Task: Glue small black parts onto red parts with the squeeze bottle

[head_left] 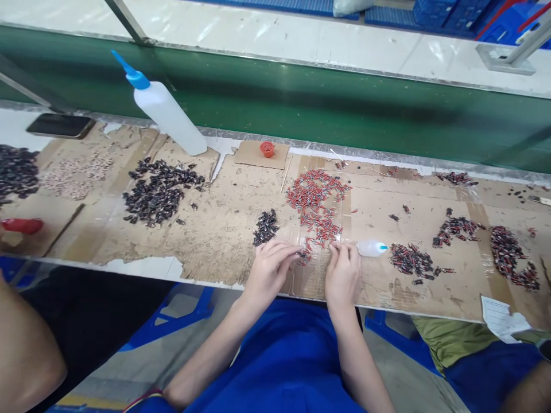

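Note:
My left hand (272, 265) is closed in a pinch over the cardboard, just below a small heap of black parts (266, 227). What its fingertips hold is too small to make out. To the right, my right hand (343, 265) has its thumb and fingertips pressed together at the lower edge of a spread of small red parts (316, 198); whatever it holds is hidden. A few red-and-black parts (305, 255) lie between the two hands. Right beside my right hand a small white squeeze bottle (372, 248) with a blue-green tip lies on its side.
A tall white bottle (172, 117) with a blue nozzle stands at the back left, near a larger black heap (157, 192). A red cup (267, 149) sits on a cardboard piece. Red-and-black heaps (411, 261) lie rightward. A green conveyor belt (275, 94) runs behind. People sit on both sides.

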Demonstrator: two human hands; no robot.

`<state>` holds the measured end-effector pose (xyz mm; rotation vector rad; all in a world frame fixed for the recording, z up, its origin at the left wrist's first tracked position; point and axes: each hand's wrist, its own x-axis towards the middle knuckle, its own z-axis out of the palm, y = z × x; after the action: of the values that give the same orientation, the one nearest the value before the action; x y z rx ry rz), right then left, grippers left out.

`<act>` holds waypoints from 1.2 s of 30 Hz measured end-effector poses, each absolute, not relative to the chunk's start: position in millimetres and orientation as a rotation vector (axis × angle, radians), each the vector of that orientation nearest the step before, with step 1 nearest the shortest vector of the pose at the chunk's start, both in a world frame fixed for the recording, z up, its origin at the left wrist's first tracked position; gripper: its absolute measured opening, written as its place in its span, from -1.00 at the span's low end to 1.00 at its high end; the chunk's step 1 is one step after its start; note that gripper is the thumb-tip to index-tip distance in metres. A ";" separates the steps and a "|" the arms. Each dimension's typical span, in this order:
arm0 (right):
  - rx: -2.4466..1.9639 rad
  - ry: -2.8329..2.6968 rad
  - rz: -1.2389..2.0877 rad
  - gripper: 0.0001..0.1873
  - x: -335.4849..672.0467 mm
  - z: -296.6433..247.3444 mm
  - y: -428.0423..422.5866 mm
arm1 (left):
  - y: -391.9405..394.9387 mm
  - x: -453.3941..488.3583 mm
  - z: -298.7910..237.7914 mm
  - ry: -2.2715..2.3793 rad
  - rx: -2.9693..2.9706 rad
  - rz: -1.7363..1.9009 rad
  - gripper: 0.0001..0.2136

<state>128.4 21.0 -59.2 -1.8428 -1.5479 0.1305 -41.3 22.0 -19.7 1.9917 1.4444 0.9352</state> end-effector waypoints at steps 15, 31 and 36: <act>-1.511 -0.937 1.131 -0.79 118.9 -18.0 -7.0 | 15.9 -27.2 -16.8 1.405 2.003 0.929 -0.85; -1.482 -1.472 0.681 -0.80 126.4 -20.3 -14.5 | 19.8 -17.9 -16.3 1.227 1.850 0.888 -0.88; -1.496 -1.346 0.844 -0.80 131.8 -19.9 -14.2 | 16.5 -12.9 -9.1 1.276 1.757 0.852 -0.89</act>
<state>131.8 -14.2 -19.9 -1.4964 -1.3458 0.8442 -12.9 16.5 -9.1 1.7567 1.2762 0.8518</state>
